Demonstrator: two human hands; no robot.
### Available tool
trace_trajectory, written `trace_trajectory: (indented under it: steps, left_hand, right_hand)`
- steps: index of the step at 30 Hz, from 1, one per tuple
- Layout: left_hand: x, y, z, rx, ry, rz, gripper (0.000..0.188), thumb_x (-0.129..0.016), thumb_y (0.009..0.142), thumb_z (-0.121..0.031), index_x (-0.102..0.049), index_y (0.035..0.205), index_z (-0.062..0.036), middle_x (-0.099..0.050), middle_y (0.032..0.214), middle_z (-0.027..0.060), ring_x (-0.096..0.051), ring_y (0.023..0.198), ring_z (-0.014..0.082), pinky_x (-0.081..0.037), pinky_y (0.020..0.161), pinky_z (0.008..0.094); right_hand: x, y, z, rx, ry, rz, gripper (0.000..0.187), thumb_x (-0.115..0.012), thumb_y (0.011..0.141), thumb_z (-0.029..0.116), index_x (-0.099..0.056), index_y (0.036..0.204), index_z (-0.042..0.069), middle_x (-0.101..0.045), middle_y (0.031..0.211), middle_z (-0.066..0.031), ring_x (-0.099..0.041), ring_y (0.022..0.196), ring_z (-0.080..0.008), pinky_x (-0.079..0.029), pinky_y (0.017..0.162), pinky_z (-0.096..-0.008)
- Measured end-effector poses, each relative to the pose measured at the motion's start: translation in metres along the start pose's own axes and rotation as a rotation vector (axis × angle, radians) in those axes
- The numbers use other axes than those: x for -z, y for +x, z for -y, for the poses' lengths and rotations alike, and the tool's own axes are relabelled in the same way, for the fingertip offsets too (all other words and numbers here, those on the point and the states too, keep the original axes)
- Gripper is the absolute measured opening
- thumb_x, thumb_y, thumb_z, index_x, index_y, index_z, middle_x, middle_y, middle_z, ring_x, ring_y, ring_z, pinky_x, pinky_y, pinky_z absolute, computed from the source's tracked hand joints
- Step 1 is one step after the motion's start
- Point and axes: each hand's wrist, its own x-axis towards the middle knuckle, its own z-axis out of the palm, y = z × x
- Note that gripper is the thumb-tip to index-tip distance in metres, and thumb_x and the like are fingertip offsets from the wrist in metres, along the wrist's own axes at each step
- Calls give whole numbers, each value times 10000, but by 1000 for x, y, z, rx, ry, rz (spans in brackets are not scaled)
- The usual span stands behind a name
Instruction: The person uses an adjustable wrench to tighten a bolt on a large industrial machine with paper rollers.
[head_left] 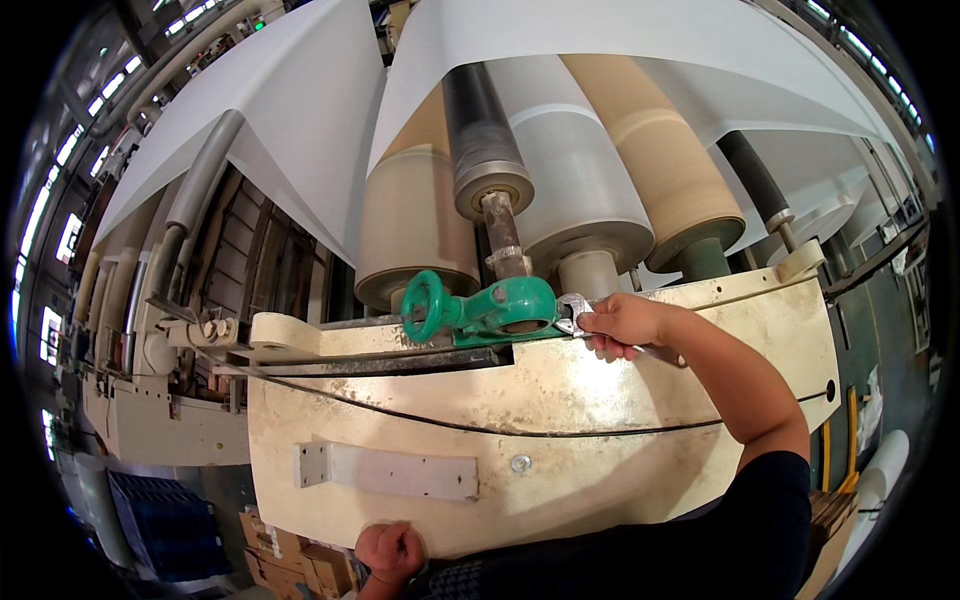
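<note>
Just past the fingers [606, 330]: shiny metal wrench [572, 312], glossy green painted clamp [495, 308], scuffed, chipped cream metal frame [560, 400] below.
</note>
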Motion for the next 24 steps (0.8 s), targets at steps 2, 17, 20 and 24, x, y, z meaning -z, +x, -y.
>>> trace_trajectory:
  steps: [2,17,20,24]
  left_hand:
    - [0,-1,1,-11,-20,-32,108,-589,611,-15,-586,688,-90,-476,518,56,-475,423,250,-384,398,347]
    - [4,-9,4,17,94,136,56,-613,611,-91,-579,641,-123,-518,543,47,-499,458,257,-411,430,354]
    - [5,-10,6,-28,109,197,111,-599,608,-45,-587,698,-107,-524,567,33,-504,462,240,-423,439,327]
    - [0,7,-5,-16,-9,-100,97,-595,606,-48,-595,687,-101,-523,568,44,-503,459,244,-416,435,327]
  right_hand:
    - [-10,-6,-1,0,18,-33,437,-466,933,401,-568,701,45,-540,530,-45,-443,390,-94,-367,389,-250]
    - [-52,-23,-2,-70,222,-356,399,-439,950,363,-548,718,56,-454,541,-9,-385,434,-94,-330,392,-267]
    - [-14,-24,-4,21,-168,-314,377,-482,915,362,-586,718,58,-534,596,-32,-483,525,-131,-398,503,-291]
    - [26,-23,13,23,-478,-150,390,-506,884,378,-610,721,39,-564,623,-56,-530,605,-157,-431,620,-319]
